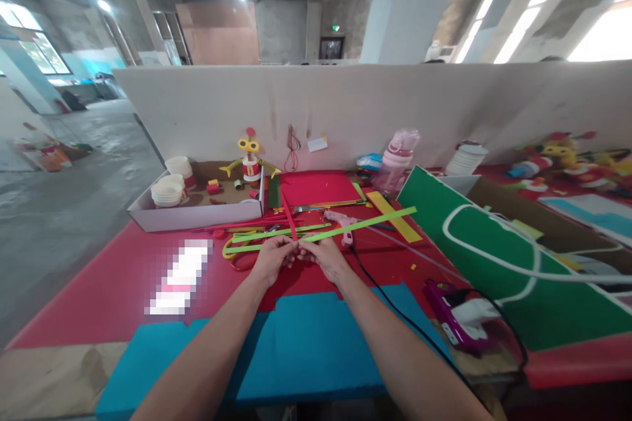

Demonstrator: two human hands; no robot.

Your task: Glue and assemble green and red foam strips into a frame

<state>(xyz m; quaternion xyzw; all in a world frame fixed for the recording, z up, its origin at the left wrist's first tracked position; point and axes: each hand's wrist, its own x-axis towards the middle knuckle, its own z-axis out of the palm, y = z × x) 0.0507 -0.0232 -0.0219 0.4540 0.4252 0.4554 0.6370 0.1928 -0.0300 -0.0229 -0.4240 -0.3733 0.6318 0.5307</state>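
Observation:
Above the table, my left hand (274,258) and my right hand (323,256) meet with fingertips pinched together. A red paper strip (289,216) rises away from me out of the left fingertips. From the right fingertips a long light-green paper strip (368,222) slants up to the right. The two strips come together at my fingers; whether they are joined there is hidden. More green strips (247,235) lie just left of my hands, over yellow-handled scissors (230,256). Beyond my right hand rests a pink glue gun (340,218).
A white tray (197,217) with paper cups stands at the left back, a small robot figure (251,168) behind it. Blue sheets (316,342) lie under my forearms. At right are a purple power strip (457,322), a green board (474,256) and cables.

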